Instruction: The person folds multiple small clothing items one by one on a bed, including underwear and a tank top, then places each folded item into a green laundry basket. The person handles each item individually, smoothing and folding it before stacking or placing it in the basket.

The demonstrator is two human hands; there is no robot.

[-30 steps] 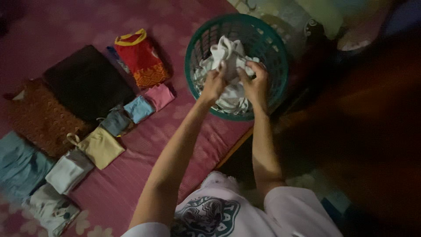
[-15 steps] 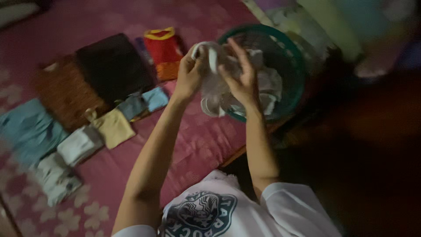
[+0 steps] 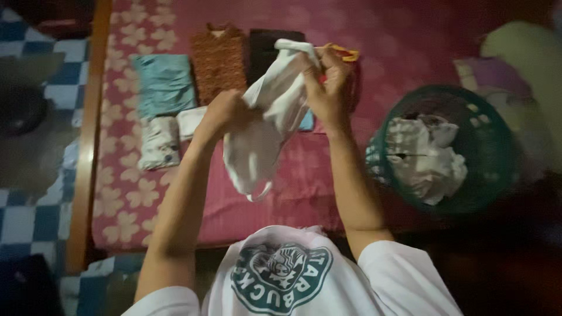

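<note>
Both hands hold up a white garment (image 3: 266, 131) above the maroon flowered bedsheet (image 3: 175, 193). My left hand (image 3: 225, 111) grips its left side and my right hand (image 3: 328, 85) pinches its top edge; the cloth hangs down between my forearms. A green laundry basket (image 3: 486, 134) with white clothes (image 3: 424, 158) in it stands at the right, apart from my hands.
Folded clothes lie in rows on the bed: a teal piece (image 3: 164, 85), a brown patterned piece (image 3: 219, 58), a black piece (image 3: 266, 47), small pale pieces (image 3: 159, 143). A wooden bed edge (image 3: 88, 146) and a blue-white checked floor (image 3: 35, 199) are at the left.
Both hands lifted the white garment out of the basket and carried it left over the bed. The view swung, so the basket now sits at the right.
</note>
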